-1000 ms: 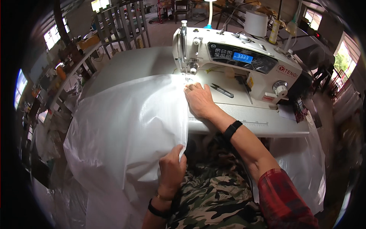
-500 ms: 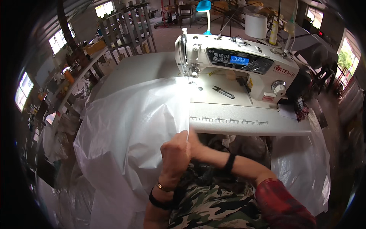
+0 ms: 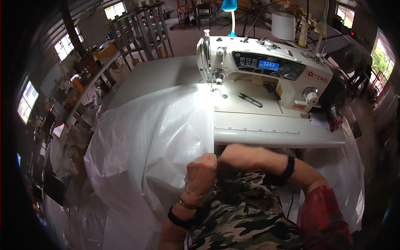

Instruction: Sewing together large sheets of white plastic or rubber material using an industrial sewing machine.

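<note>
Here's the grey tabletop [image 3: 154, 71] across the centre, white sewing machine [image 3: 266, 62] at upper right and snips [image 3: 251, 100] beneath its arm, with the dim workshop floor [image 3: 187, 41] stretching behind at the top. The white sheet [image 3: 166, 137] drapes from upper centre to lower left, long axis running down the frame, its straight right edge pointing up at the needle area. Left hand [image 3: 202, 175], mid-frame: grip clamped on that edge; right hand [image 3: 241, 157], blurred just beside it, grip impossible to tell.

Head fisheye: we look down and forward, close in, over the near edge of the table [image 3: 158, 73].
</note>
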Available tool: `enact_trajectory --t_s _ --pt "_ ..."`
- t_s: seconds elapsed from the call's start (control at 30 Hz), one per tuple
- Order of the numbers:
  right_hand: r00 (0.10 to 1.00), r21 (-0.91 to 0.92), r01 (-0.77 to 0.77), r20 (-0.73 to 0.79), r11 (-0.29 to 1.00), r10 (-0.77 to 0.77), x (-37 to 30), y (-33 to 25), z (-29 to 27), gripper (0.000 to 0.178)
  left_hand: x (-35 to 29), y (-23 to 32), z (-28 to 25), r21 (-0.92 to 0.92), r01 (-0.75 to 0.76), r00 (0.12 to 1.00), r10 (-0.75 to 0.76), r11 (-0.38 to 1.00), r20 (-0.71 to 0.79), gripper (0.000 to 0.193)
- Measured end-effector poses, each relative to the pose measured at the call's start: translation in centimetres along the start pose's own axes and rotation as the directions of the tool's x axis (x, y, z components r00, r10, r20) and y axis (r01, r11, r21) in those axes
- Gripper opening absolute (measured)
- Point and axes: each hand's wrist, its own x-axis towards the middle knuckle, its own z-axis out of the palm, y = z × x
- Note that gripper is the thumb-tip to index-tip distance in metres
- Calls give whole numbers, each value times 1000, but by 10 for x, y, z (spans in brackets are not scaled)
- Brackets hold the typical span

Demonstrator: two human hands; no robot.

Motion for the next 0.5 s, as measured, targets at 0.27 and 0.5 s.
enact_trajectory --t_s 0.27,0.5 --pt "578 -153 -10 -808 988 -119 52 59 -39 27 6 -5 2 82 -92 994 87 992 69 6" --pt "650 -176 -65 -754 982 -92 68 75 -32 37 28 -31 4 127 -149 987 140 981 80 7"
